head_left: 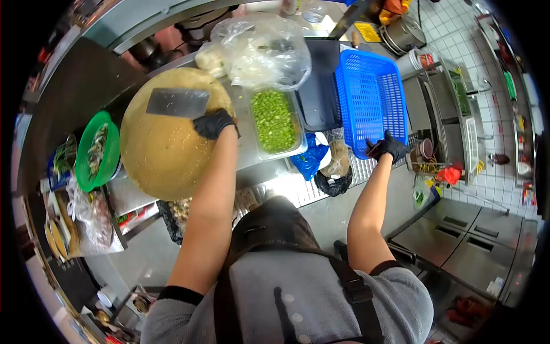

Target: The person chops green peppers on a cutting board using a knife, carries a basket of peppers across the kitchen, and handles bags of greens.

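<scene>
On the round wooden chopping board [172,143], my left hand [214,124], in a black glove, is closed at the handle end of a cleaver [177,102], whose wide blade lies flat over the board. My right hand [387,147], also gloved in black, grips the near edge of a blue plastic basket [372,92]; the basket holds nothing that I can see. Between my hands, a clear rectangular container [273,121] is filled with chopped green vegetable. Small bits are scattered on the board.
A plastic bag [263,51] lies behind the container, beside a dark tray [318,86]. Blue and black bags [310,157] sit at the counter's front edge. At left stands a green basket [97,151] with food. Steel shelving [452,114] is at right.
</scene>
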Tool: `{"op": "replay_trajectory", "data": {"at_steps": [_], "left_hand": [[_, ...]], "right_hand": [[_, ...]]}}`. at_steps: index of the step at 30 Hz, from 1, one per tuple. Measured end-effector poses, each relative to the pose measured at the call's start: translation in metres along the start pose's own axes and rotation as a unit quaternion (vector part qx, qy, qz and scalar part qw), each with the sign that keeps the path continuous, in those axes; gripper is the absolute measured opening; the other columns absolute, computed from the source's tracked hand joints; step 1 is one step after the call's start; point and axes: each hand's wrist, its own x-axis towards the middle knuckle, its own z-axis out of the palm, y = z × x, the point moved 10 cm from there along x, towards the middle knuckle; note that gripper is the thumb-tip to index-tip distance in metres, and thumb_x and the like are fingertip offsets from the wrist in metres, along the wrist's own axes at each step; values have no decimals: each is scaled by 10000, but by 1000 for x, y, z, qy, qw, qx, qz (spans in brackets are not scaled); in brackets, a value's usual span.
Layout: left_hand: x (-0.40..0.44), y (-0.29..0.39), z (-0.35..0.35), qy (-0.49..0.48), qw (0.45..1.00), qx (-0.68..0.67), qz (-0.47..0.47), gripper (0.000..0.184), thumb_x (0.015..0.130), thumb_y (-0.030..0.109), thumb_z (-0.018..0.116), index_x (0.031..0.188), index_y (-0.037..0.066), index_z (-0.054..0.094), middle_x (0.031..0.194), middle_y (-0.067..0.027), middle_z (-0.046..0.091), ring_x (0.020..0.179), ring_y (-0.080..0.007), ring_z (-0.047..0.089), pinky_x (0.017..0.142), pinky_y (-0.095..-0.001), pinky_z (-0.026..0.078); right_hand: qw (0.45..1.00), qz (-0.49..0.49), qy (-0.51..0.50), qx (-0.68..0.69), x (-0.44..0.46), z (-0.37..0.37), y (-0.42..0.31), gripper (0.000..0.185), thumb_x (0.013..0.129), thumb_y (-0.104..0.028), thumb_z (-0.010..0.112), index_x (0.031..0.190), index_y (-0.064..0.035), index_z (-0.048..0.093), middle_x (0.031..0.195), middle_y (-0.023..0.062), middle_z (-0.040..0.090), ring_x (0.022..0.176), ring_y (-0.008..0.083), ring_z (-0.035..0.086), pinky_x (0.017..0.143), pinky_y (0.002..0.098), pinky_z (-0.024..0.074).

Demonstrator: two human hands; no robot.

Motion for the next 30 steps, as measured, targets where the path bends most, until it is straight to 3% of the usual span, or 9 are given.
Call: {"op": "replay_trajectory", "data": {"at_steps": [2,5,9,15,17,21,25,26,30], "left_hand": [[11,0,11,-43,998,32,12,488,652,368,642,1005,60,504,892,-70,532,743,-208,564,607,-310,445],[-7,42,-14,-33,952,118,279,237,678,292,648,830,110,644,730,-26,614,628,-187,577,494,-337,406],[48,-23,54,-197,801,-564,-39,222,685,-2,573,895,49,524,595,-49,492,450,-189,479,383,-296,343],[-6,1,-42,-200,802,-558,-74,185,679,-41,512,807,85,468,497,-23,391,337,-153,383,302,-306,256],[-17,-2,-46,-245,783,-558,-126,160,684,-43,505,735,99,454,489,-23,388,334,-144,371,295,-303,239],[17,-13,-28,-277,810,-517,-8,154,699,-37,492,781,88,454,524,-23,410,379,-137,394,316,-300,275],[-9,1,-100,-163,817,-551,46,222,676,-46,509,866,61,471,662,-50,474,468,-147,453,390,-286,350],[-14,2,-116,-147,822,-545,71,251,657,-49,526,880,54,472,711,-61,492,485,-149,460,411,-275,361],[-18,-6,-153,-129,824,-539,119,388,656,-79,490,1019,54,465,816,-62,492,546,-132,483,431,-241,390]], "right_hand": [[952,216,-113,185,30,24,62,354,762,-100,647,1081,-7,525,967,159,599,852,339,593,746,453,485],[901,348,-198,166,-37,42,38,186,789,-261,598,698,-134,498,653,90,512,538,269,457,597,545,454],[974,-62,-213,-52,31,94,-15,208,747,-193,626,634,-25,580,574,125,550,491,271,530,491,438,449],[876,99,-418,219,-54,144,-56,641,717,-205,655,1237,49,379,868,200,623,705,289,630,686,419,518],[882,-97,-460,17,-52,193,-86,687,717,-153,653,1283,38,315,879,208,618,718,289,633,655,423,521],[803,105,-586,-28,-37,331,-71,661,656,-44,682,1227,37,360,889,172,626,665,268,626,585,365,525],[800,42,-584,131,-51,386,-111,516,667,-43,671,1146,2,484,947,180,609,736,270,621,631,386,526],[763,-125,-634,34,-49,418,-115,580,672,-40,668,1196,3,425,953,179,603,747,274,618,629,387,525],[760,-49,-648,-4,-106,436,-136,630,703,-57,647,1261,1,360,947,177,590,745,282,611,613,388,522]]}}
